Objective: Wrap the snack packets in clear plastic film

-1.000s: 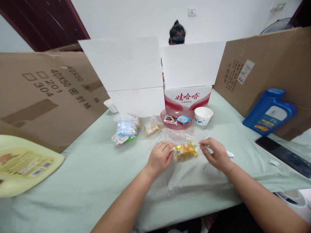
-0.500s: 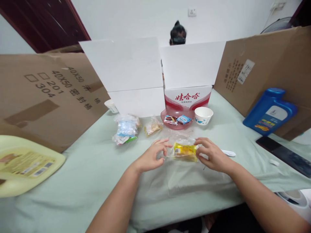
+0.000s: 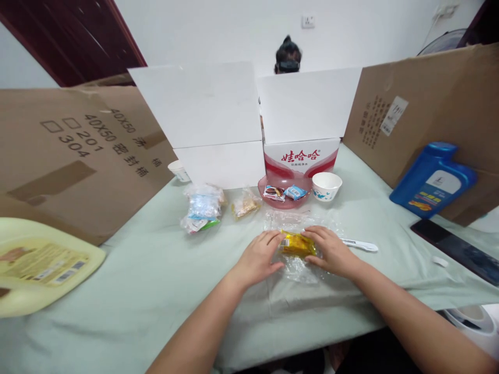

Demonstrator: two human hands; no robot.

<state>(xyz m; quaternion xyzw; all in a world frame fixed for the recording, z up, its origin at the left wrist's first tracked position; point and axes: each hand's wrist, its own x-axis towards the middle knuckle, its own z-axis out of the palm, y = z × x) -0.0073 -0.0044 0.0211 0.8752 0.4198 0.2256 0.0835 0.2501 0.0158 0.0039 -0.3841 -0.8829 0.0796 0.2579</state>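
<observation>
A clear plastic bag [image 3: 296,265] with yellow-wrapped snacks [image 3: 296,243] inside lies on the pale green tablecloth [image 3: 156,270] in front of me. My left hand [image 3: 259,257] grips the bag's left side, fingers curled onto the yellow packet. My right hand [image 3: 329,252] presses on the packet's right side, fingers closed over the plastic. Both hands rest low on the table.
Behind are a pink bowl [image 3: 284,200] with wrapped candies, a white paper bowl [image 3: 326,185], two other snack bags [image 3: 200,208] [image 3: 245,203], and a white pen-like tool [image 3: 358,244]. Cardboard walls surround the table. A blue jug [image 3: 432,179], a phone [image 3: 456,249], a yellow container [image 3: 39,265]. A person's head [image 3: 287,54] shows behind.
The bag was lifted slightly half a second ago and is now pressed down on the table. Both hands have closed in on the yellow packet.
</observation>
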